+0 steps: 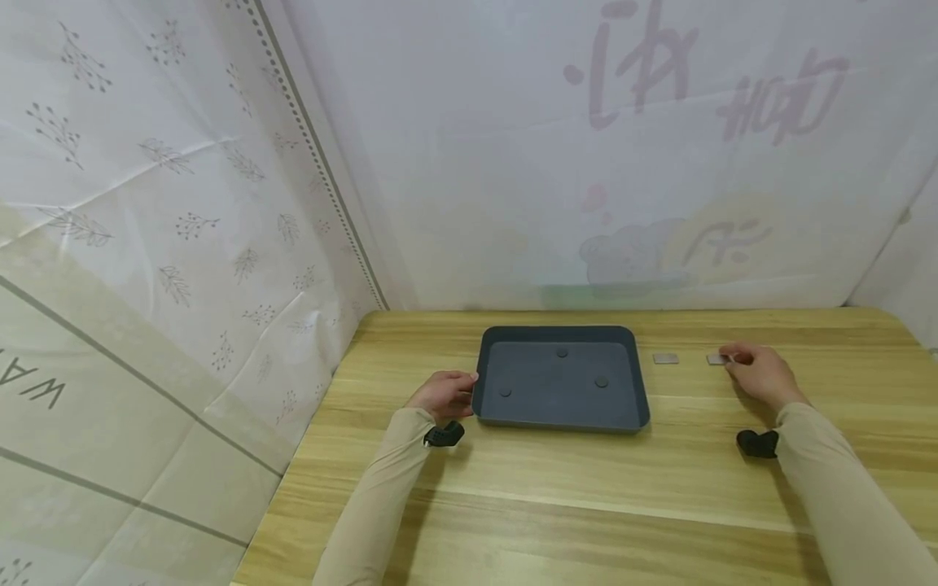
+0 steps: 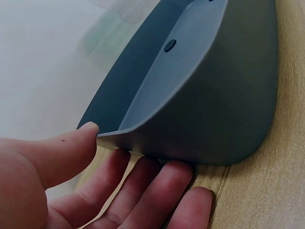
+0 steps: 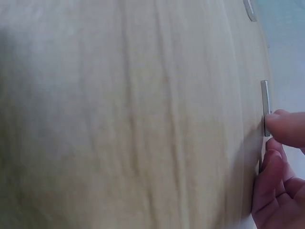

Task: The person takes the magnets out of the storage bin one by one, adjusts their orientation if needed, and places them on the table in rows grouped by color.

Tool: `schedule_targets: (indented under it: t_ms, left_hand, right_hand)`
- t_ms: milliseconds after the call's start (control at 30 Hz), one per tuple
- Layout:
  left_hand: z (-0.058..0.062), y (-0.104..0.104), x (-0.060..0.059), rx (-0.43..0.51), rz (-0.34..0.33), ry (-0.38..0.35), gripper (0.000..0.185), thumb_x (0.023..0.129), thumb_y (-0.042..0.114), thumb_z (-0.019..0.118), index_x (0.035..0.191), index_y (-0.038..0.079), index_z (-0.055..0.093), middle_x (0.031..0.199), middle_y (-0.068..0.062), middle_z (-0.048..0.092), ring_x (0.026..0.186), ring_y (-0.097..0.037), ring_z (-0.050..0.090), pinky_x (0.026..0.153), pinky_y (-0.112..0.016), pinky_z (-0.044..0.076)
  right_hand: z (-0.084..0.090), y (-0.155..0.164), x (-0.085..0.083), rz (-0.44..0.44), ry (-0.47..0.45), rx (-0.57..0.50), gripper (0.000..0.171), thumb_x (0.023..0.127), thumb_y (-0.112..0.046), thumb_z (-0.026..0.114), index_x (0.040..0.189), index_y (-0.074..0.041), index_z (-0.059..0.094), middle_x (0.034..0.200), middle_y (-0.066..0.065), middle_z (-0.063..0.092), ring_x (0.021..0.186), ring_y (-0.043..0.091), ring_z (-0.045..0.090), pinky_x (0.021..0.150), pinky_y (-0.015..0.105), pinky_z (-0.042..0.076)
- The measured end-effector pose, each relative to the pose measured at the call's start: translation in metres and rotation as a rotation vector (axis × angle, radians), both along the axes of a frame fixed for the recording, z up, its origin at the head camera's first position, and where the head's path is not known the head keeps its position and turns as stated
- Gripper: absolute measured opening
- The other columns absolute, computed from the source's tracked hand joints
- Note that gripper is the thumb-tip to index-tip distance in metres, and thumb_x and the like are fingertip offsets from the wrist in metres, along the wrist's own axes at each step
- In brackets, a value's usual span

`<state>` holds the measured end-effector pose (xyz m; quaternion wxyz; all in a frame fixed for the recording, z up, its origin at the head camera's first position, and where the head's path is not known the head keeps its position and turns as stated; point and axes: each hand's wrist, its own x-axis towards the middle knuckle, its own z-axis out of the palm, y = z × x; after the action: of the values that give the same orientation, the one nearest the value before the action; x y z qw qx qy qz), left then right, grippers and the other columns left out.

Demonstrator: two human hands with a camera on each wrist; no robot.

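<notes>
A dark grey rectangular tray (image 1: pixel 550 405) lies on the wooden table with three small dark round discs (image 1: pixel 602 381) inside. My left hand (image 1: pixel 443 394) holds the tray's left side, thumb on the rim and the other fingers against the outer wall (image 2: pixel 224 105). To the right of the tray, my right hand (image 1: pixel 765 378) pinches a small flat silver-grey rectangular piece (image 1: pixel 714 359) between thumb and fingers, close to the tabletop. In the right wrist view the thumb (image 3: pixel 286 128) covers one end of this piece. A similar rectangular piece (image 1: pixel 665 358) lies between it and the tray.
The wooden table (image 1: pixel 572 505) meets a pale printed cloth (image 1: pixel 469 187) along its back edge. Another patterned cloth (image 1: pixel 183 203) hangs at the left side. Black camera mounts (image 1: pixel 757 443) sit at both wrists, below the long beige sleeves (image 1: pixel 843 480).
</notes>
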<state>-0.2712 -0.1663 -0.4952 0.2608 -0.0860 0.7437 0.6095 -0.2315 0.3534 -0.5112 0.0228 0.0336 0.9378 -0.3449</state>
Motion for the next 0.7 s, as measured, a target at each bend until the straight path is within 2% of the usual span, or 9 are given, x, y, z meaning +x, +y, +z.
schedule_targets:
  t_ms: [267,467,633,700]
  left_hand:
    - [0.005,0.004,0.001,0.029,0.012,-0.009,0.034,0.100,0.021,0.055,0.121,-0.005,0.059,0.082,-0.004,0.065,0.070,-0.012,0.062,0.061,-0.025,0.051]
    - [0.002,0.005,0.002,0.034,0.009,-0.016,0.034,0.100,0.021,0.055,0.121,-0.005,0.059,0.081,-0.004,0.064,0.070,-0.012,0.062,0.062,-0.025,0.051]
    - [0.002,0.003,0.001,0.036,0.011,-0.014,0.033,0.100,0.021,0.056,0.119,-0.005,0.061,0.082,-0.005,0.065,0.069,-0.013,0.062,0.060,-0.025,0.051]
    - [0.003,0.002,0.000,0.038,0.009,-0.009,0.033,0.100,0.021,0.056,0.119,-0.005,0.061,0.083,-0.005,0.065,0.070,-0.013,0.062,0.060,-0.025,0.051]
  right_hand:
    - [0.003,-0.001,0.008,-0.023,0.007,-0.058,0.044,0.102,-0.022,0.045,0.133,0.009,0.046,0.122,0.036,0.047,0.106,0.049,0.047,0.081,0.055,0.040]
    - [-0.002,-0.004,0.011,-0.067,0.029,-0.087,0.046,0.101,-0.023,0.047,0.132,0.011,0.046,0.121,0.034,0.048,0.105,0.044,0.048,0.079,0.042,0.038]
    - [0.001,-0.010,0.013,-0.070,-0.022,-0.176,0.057,0.103,-0.031,0.043,0.138,0.013,0.037,0.132,0.038,0.040,0.116,0.049,0.042,0.089,0.051,0.039]
    - [0.003,-0.014,0.015,-0.085,-0.034,-0.212,0.061,0.103,-0.035,0.042,0.140,0.012,0.035,0.135,0.036,0.040,0.115,0.042,0.045,0.090,0.045,0.041]
